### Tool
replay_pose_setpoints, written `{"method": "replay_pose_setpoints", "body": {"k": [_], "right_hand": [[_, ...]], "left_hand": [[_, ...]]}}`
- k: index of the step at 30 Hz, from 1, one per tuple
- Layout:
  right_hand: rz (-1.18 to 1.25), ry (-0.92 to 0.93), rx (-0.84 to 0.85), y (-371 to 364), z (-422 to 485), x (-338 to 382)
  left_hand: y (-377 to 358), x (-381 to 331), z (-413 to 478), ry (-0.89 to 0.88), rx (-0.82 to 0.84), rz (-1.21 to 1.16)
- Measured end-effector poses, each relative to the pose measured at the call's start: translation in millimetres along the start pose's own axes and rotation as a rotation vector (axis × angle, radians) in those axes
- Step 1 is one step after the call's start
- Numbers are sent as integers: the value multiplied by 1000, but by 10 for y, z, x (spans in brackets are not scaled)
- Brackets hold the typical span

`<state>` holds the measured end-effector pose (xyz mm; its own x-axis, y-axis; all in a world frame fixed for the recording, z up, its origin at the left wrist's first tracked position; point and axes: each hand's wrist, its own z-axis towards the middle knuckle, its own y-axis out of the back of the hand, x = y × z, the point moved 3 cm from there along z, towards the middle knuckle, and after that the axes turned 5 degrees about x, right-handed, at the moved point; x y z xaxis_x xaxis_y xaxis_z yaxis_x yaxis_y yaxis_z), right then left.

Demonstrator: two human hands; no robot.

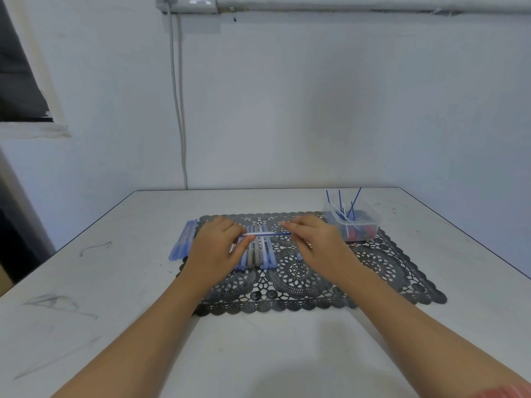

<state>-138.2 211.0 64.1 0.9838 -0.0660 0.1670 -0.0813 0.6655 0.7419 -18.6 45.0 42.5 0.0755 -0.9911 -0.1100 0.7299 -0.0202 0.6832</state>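
Item: one clear pen (267, 234) with a blue refill, held level over the black lace mat (373, 268) at the table's (115, 282) centre, long axis 9 to 3 o'clock. The left hand (214, 248) pinches its 9 o'clock end and the right hand (316, 242) its 3 o'clock end; fingers hide both ends, so the tip's direction cannot be told. Beneath it a row of pen barrels (265, 254) lies 12 to 6, partly covered by the left hand.

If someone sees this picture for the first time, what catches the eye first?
At the centre, the left hand and the right hand hold a thin blue pen level between them, above a row of pen barrels on a black lace mat. Back right, a clear box holds blue refills.
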Motion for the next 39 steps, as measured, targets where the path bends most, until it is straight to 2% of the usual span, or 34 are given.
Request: {"method": "replay_pose_setpoints", "body": {"k": [5,15,29,36,39], "right_hand": [[-58,51,8,-78,-18,40],[-125,-34,91,-62,-6,-144],[-542,-204,172,173,-2,-491],[-418,-272,199,288,-58,-691],[-389,-256,315,244,-75,-703]], "left_hand": [[-19,-26,-2,-15,9,10],[-33,-8,-7,-18,34,13],[-25,50,-19,30,38,11],[-22,51,-28,41,45,3],[-20,45,-24,42,51,-4]]}}
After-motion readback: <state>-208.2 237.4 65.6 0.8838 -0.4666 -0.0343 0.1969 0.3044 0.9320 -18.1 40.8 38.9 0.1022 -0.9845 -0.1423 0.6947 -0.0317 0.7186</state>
